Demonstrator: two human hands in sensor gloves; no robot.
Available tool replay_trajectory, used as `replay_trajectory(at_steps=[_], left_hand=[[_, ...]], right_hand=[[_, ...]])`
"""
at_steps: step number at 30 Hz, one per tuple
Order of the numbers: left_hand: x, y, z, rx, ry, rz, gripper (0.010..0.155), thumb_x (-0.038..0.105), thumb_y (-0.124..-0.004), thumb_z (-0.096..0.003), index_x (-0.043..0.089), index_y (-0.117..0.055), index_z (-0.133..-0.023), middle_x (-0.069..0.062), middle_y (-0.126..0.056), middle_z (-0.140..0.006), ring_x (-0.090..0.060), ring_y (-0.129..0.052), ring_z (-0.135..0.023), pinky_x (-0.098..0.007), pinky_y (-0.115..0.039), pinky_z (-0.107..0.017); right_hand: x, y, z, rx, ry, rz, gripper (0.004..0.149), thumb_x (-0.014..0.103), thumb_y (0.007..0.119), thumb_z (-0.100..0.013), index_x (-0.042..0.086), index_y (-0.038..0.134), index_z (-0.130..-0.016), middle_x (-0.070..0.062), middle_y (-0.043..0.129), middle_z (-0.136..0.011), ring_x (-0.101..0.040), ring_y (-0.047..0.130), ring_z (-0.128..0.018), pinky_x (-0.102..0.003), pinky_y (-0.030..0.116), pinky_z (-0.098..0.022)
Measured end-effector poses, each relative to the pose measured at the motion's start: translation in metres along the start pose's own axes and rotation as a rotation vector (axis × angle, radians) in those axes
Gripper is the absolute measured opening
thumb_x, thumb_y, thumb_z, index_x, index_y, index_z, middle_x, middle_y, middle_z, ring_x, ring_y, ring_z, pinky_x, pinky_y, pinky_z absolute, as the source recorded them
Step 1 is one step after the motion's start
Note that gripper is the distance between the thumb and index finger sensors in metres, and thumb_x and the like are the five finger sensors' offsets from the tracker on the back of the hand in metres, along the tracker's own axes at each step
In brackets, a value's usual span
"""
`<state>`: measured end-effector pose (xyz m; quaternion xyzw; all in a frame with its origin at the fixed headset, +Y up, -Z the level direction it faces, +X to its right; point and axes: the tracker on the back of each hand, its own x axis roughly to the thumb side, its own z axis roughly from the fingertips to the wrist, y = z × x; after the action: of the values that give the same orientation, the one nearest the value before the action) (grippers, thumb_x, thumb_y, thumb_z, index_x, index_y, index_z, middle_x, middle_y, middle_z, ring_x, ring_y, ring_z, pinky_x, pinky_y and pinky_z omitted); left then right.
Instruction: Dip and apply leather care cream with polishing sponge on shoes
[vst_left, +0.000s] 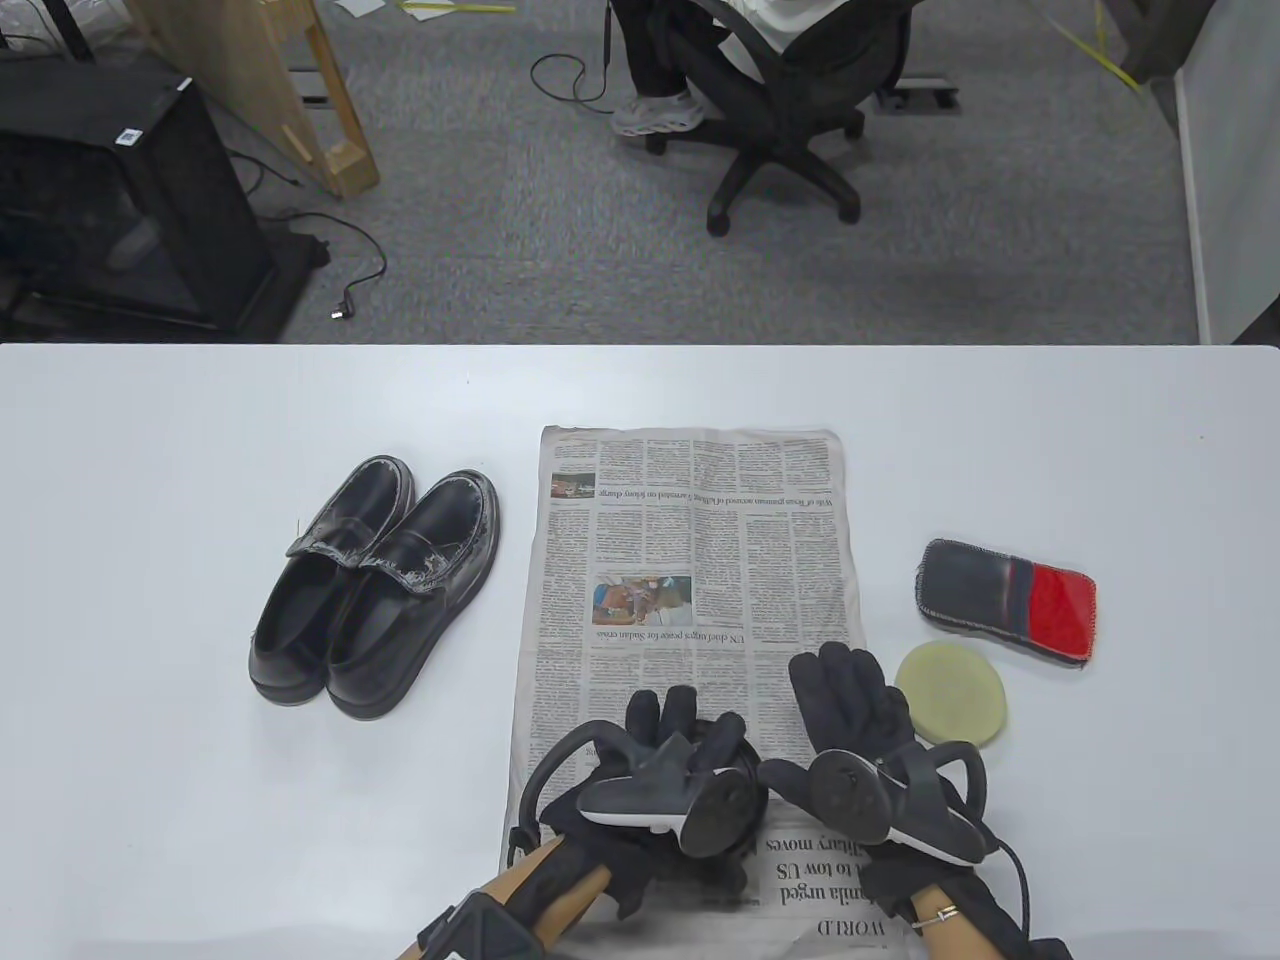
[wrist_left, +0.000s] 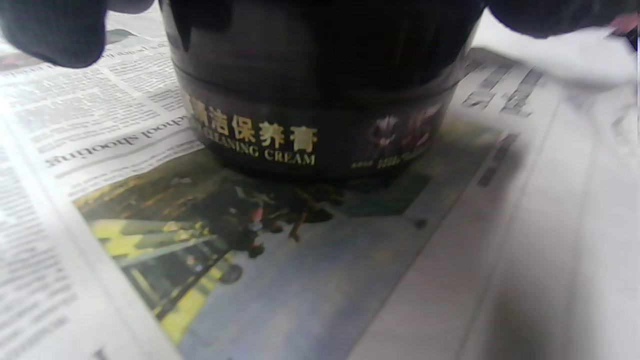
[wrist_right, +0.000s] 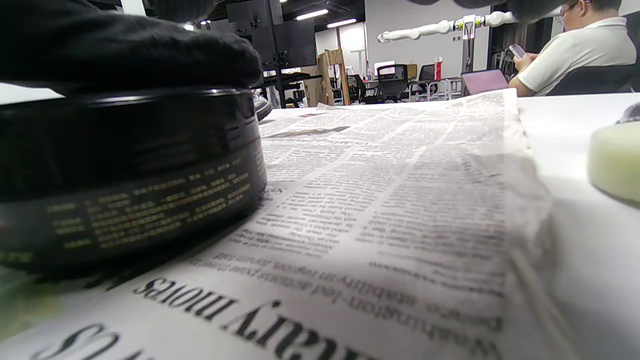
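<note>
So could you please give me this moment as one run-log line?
left hand: on cream jar lid | right hand: flat on newspaper | sponge: untouched | shoes: left of the paper

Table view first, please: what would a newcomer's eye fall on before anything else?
Probably the pair of black shoes with scuffed white toes, left of the newspaper. Next, the left hand lies over a black cleaning cream jar on the paper's near end, while the right hand rests flat beside a round pale sponge.
</note>
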<state>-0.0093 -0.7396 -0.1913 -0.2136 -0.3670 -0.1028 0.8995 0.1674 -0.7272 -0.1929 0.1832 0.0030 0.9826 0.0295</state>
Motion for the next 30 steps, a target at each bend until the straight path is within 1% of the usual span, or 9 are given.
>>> replay_trajectory(at_steps=[3,5,9,13,16,20,26,28,30], left_hand=[[0.001,0.0,-0.004,0.017,-0.013,0.064,0.125,0.076,-0.071,-0.0461,-0.002,-0.005,-0.118,-0.06,-0.019,-0.112,-0.082,-0.042,-0.093,-0.083,-0.061,-0.057],[0.003,0.001,-0.006,0.083,-0.006,0.051,0.127,0.074,-0.075,-0.0444,-0.004,-0.009,-0.119,-0.062,-0.026,-0.11,-0.08,-0.05,-0.092,-0.084,-0.06,-0.058],[-0.006,-0.002,0.002,0.118,0.014,0.077,0.127,0.075,-0.074,-0.0441,-0.007,-0.011,-0.119,-0.064,-0.03,-0.107,-0.081,-0.053,-0.089,-0.084,-0.059,-0.058],[-0.041,-0.002,0.04,0.137,0.087,0.114,0.128,0.075,-0.073,-0.0447,-0.008,-0.01,-0.119,-0.065,-0.03,-0.107,-0.081,-0.053,-0.088,-0.083,-0.059,-0.059],[-0.082,-0.011,0.088,0.143,0.22,0.154,0.127,0.075,-0.074,-0.0446,-0.007,-0.011,-0.119,-0.065,-0.031,-0.107,-0.081,-0.053,-0.089,-0.083,-0.059,-0.06],[-0.137,-0.042,0.143,0.133,0.443,0.252,0.128,0.073,-0.077,-0.0437,-0.007,-0.013,-0.12,-0.065,-0.03,-0.108,-0.081,-0.051,-0.089,-0.082,-0.059,-0.061],[-0.177,-0.087,0.177,0.057,0.618,0.359,0.127,0.071,-0.08,-0.0423,-0.005,-0.015,-0.12,-0.063,-0.028,-0.109,-0.081,-0.048,-0.091,-0.082,-0.056,-0.063],[-0.182,-0.095,0.182,0.032,0.646,0.372,0.128,0.07,-0.08,-0.0421,-0.005,-0.012,-0.12,-0.063,-0.026,-0.109,-0.081,-0.047,-0.092,-0.082,-0.056,-0.064],[-0.186,-0.096,0.184,0.061,0.653,0.408,0.127,0.068,-0.082,-0.0418,-0.004,-0.013,-0.12,-0.062,-0.025,-0.111,-0.081,-0.045,-0.093,-0.083,-0.054,-0.064]], right_hand=[[0.0,0.0,0.0,-0.002,-0.001,0.005,0.095,0.065,0.05,-0.053,0.005,0.019,-0.118,-0.033,0.026,-0.119,-0.061,0.035,-0.105,-0.068,0.049,-0.071],[0.0,0.0,0.0,-0.004,-0.003,0.004,0.095,0.065,0.05,-0.053,0.005,0.018,-0.118,-0.033,0.026,-0.119,-0.061,0.035,-0.105,-0.068,0.049,-0.071],[0.001,-0.002,0.002,-0.022,-0.009,0.016,0.094,0.065,0.05,-0.053,0.005,0.018,-0.118,-0.033,0.026,-0.119,-0.061,0.035,-0.105,-0.068,0.049,-0.072],[0.0,-0.003,0.003,-0.031,-0.008,0.008,0.094,0.065,0.05,-0.053,0.005,0.018,-0.118,-0.032,0.026,-0.119,-0.061,0.035,-0.105,-0.068,0.05,-0.072],[0.001,-0.002,0.003,-0.028,-0.008,0.012,0.094,0.065,0.05,-0.053,0.005,0.019,-0.118,-0.032,0.026,-0.119,-0.061,0.036,-0.105,-0.067,0.05,-0.072],[0.002,-0.002,0.002,-0.022,-0.007,0.023,0.094,0.064,0.051,-0.053,0.005,0.019,-0.118,-0.032,0.027,-0.119,-0.06,0.037,-0.105,-0.067,0.051,-0.072],[0.001,-0.001,0.001,-0.008,-0.005,0.007,0.094,0.064,0.051,-0.053,0.005,0.019,-0.118,-0.032,0.027,-0.119,-0.06,0.037,-0.105,-0.067,0.051,-0.072],[0.001,-0.001,0.001,0.001,-0.007,0.001,0.094,0.064,0.051,-0.053,0.005,0.019,-0.118,-0.032,0.027,-0.119,-0.06,0.037,-0.105,-0.067,0.051,-0.072],[0.002,0.001,0.0,0.009,-0.012,0.001,0.094,0.064,0.051,-0.053,0.005,0.019,-0.118,-0.032,0.027,-0.119,-0.06,0.037,-0.105,-0.067,0.051,-0.072]])
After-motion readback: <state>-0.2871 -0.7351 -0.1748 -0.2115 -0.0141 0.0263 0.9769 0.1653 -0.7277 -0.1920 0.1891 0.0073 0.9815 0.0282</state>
